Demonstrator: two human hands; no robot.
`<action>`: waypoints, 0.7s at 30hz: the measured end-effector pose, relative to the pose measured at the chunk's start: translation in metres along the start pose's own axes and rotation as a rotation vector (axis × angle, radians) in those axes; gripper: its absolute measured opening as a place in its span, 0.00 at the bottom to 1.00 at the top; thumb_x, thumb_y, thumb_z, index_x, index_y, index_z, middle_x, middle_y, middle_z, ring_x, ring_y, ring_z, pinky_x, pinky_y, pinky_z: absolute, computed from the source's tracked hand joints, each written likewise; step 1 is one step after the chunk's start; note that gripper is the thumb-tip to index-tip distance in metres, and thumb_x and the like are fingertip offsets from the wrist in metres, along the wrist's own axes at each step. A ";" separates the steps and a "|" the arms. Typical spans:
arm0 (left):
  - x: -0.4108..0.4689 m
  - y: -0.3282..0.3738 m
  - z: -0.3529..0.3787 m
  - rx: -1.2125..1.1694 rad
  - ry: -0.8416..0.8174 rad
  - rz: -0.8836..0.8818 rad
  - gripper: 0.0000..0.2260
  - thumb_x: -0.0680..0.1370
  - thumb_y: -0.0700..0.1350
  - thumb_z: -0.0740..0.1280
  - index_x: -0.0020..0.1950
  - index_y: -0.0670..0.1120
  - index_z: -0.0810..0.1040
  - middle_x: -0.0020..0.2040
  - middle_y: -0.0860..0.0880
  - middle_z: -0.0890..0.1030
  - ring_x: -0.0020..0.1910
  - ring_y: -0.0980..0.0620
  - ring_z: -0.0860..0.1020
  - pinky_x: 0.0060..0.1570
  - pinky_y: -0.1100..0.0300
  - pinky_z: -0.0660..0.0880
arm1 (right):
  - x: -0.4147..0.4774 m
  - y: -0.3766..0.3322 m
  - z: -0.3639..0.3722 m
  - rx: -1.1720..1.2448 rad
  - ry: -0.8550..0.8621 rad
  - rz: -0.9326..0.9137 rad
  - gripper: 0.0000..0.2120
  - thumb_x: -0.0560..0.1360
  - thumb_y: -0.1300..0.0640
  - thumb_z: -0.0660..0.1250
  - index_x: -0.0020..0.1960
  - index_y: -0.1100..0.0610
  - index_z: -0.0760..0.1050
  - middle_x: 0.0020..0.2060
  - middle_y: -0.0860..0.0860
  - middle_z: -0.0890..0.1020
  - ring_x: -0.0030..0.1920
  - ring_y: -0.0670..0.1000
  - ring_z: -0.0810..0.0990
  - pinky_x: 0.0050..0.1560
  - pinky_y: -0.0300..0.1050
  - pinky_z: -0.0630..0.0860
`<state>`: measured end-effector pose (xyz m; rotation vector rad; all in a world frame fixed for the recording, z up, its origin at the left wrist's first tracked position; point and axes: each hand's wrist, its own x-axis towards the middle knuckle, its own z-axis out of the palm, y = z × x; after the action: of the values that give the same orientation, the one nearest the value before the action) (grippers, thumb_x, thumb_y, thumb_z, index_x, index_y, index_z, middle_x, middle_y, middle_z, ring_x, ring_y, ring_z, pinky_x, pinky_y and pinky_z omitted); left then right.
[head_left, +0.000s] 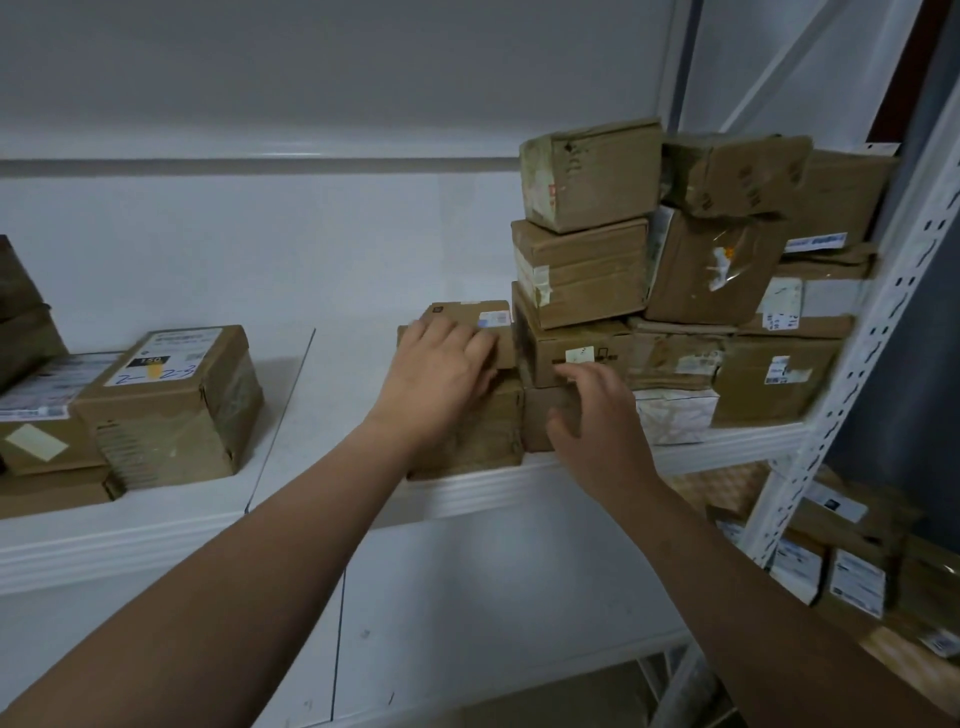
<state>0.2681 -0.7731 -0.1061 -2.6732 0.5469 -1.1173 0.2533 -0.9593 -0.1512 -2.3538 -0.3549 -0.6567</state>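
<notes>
Two bare hands reach to cardboard parcels on a white shelf (322, 395) at the centre of the frame. Left hand (441, 364) lies on a small box (467, 310), fingers close together and flat across its top; that box sits on a larger carton (478, 441). Right hand (597, 415), just right of centre, has bent fingers against a low brown box (537, 415) under a labelled carton (571, 345); whether it grips cannot be told. More parcels (587, 176) are stacked at upper right, and a marked box (171, 395) stands at left.
</notes>
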 end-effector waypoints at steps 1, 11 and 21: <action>-0.003 -0.007 -0.006 0.016 0.050 -0.013 0.13 0.73 0.48 0.63 0.52 0.43 0.78 0.44 0.45 0.81 0.44 0.42 0.78 0.44 0.53 0.64 | -0.001 0.001 0.000 -0.005 0.005 -0.019 0.21 0.75 0.61 0.64 0.68 0.57 0.70 0.65 0.53 0.71 0.65 0.53 0.68 0.65 0.47 0.66; -0.103 -0.085 -0.047 -0.094 0.268 -0.234 0.25 0.64 0.28 0.73 0.58 0.43 0.72 0.49 0.41 0.73 0.48 0.41 0.68 0.44 0.49 0.70 | 0.013 -0.048 0.016 0.305 0.118 -0.257 0.17 0.76 0.55 0.65 0.64 0.57 0.74 0.59 0.49 0.75 0.59 0.43 0.72 0.61 0.32 0.66; -0.165 -0.113 -0.069 -0.351 0.355 -0.326 0.24 0.67 0.26 0.73 0.57 0.43 0.70 0.58 0.34 0.73 0.59 0.46 0.70 0.64 0.73 0.60 | 0.011 -0.131 0.047 1.278 -0.088 0.322 0.13 0.77 0.63 0.66 0.57 0.49 0.77 0.57 0.54 0.79 0.52 0.50 0.83 0.45 0.46 0.81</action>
<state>0.1411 -0.6057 -0.1293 -2.9495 0.3982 -1.7568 0.2257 -0.8301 -0.1073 -1.1586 -0.2866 -0.0667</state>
